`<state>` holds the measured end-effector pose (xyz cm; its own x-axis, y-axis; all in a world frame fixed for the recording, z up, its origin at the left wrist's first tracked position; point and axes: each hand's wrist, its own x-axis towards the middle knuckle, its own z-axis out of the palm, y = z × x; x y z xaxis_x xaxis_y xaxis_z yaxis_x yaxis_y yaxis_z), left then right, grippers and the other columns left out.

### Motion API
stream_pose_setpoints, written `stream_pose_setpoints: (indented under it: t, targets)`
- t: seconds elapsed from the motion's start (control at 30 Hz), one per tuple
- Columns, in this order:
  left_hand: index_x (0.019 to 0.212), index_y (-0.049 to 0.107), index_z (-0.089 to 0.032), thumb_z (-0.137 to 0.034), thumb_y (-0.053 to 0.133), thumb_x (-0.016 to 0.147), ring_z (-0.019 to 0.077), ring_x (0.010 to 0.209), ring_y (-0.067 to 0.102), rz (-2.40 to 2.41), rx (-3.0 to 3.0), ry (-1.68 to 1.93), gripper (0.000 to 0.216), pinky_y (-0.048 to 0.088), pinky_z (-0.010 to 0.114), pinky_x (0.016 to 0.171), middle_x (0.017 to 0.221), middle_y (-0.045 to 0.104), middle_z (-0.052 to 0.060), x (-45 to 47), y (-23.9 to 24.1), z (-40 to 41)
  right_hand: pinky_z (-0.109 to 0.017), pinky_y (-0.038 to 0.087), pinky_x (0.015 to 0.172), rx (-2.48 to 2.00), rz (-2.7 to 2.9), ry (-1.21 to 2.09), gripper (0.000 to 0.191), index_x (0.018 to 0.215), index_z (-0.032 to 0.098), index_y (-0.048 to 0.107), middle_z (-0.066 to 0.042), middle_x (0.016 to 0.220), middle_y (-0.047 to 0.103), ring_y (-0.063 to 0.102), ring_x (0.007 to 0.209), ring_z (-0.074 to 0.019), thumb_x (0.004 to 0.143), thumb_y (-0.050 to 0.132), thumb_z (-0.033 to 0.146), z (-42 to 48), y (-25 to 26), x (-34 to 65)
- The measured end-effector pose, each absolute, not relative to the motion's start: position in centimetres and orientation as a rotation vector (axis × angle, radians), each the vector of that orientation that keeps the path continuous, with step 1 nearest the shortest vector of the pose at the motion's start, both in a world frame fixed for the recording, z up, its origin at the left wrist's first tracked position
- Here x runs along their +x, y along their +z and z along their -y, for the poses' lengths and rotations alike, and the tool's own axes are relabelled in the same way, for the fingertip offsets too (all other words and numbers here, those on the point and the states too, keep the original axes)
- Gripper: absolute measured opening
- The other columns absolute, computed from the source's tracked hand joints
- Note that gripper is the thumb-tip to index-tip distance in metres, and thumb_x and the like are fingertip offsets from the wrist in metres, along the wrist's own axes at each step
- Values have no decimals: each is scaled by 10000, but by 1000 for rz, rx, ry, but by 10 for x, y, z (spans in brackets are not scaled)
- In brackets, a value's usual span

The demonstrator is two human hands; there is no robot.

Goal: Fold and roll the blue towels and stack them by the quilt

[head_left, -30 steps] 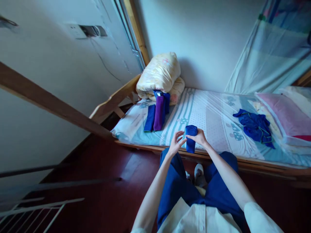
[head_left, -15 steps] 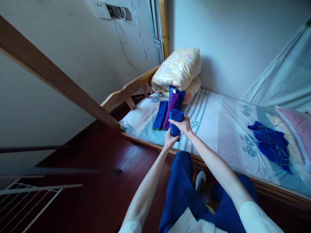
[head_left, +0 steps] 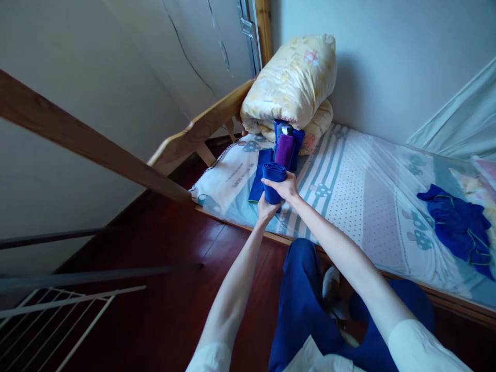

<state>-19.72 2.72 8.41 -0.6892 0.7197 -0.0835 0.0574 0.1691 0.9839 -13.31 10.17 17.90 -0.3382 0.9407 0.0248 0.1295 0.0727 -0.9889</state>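
Over the near edge of the bed, both hands hold a rolled blue towel (head_left: 273,190) upright, its spiral end facing up. My left hand (head_left: 267,211) is closed around its lower part, while my right hand (head_left: 288,187) grips the upper part from the right. Behind the roll lies a folded purple towel (head_left: 285,150), its lower part hidden by the roll. Left of that is a flat folded blue towel (head_left: 259,181) with a green edge. More folded blue cloth (head_left: 297,143) lies to the right, against the quilt.
A folded yellow floral quilt (head_left: 290,85) sits at the bed's head, beside the wooden headboard (head_left: 209,121). A crumpled blue cloth (head_left: 459,225) lies on the patterned sheet (head_left: 344,191) at right. A slanting wooden beam (head_left: 96,142) and a white rack (head_left: 87,333) stand at left.
The view has shifted, with the quilt now higher and larger in the picture. Both hands keep hold of the rolled towel, which now covers more of the purple towel's lower end.
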Motion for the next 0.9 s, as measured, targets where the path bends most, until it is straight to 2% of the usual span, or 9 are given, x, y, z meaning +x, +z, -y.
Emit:
stream_pose_setpoints:
  t: [0.2, 0.4, 0.9]
  targets:
    - [923, 621, -203, -167, 880, 515, 179, 803, 594, -1934, 686, 1545, 485, 448, 254, 681, 783, 609, -28, -205, 65, -26, -348, 619, 828, -1105, 1602, 1351, 406, 843, 165, 765, -47, 852, 793, 754, 871, -245, 587, 910, 444, -104, 153, -142]
    - [886, 606, -208, -160, 878, 480, 202, 804, 598, -1910, 630, 1586, 490, 443, 269, 660, 776, 613, -8, -208, 56, -23, -362, 623, 834, -1147, 1621, 1367, 377, 809, 176, 754, -47, 847, 792, 755, 869, -250, 596, 905, 448, -104, 146, -145]
    - [984, 619, -187, -183, 880, 514, 227, 894, 644, -1937, 664, 1520, 538, 499, 291, 758, 833, 651, -4, -212, 47, -25, -350, 608, 848, -1166, 1657, 1328, 403, 851, 168, 751, -54, 871, 791, 756, 876, -243, 612, 898, 458, -106, 142, -148]
